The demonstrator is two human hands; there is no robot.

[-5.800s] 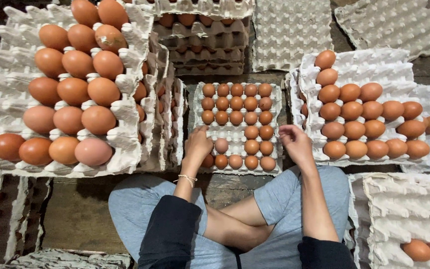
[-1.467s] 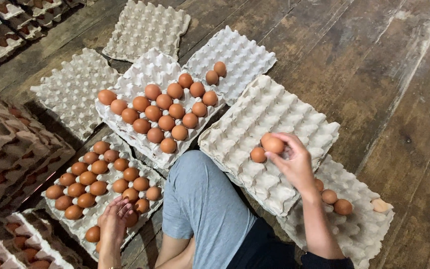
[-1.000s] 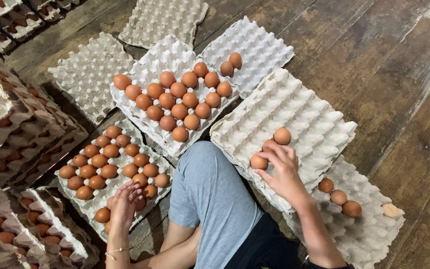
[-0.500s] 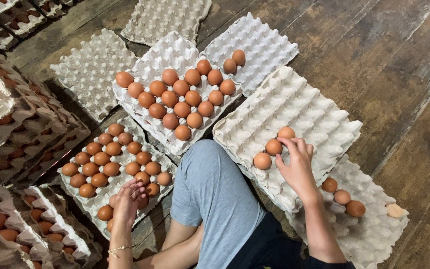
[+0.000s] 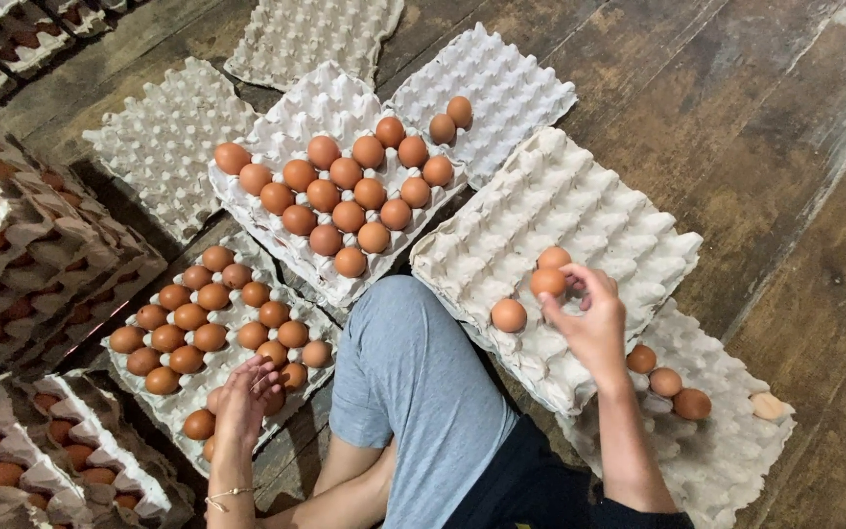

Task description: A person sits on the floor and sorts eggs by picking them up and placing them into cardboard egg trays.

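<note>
The person sits with the left knee bent forward, the leg covered in light grey cloth, and both bare forearms reach out to either side of it. The left hand [image 5: 247,397] lies low at the left, palm down, its fingers spread and curled slightly downward; a thin bracelet circles the wrist. The right hand [image 5: 589,318] is raised farther forward on the right, wrist straight, palm turned toward the left, with thumb and fingertips pinched around a small round object. The right forearm runs straight back toward the body, where a dark sleeve edge shows.
</note>
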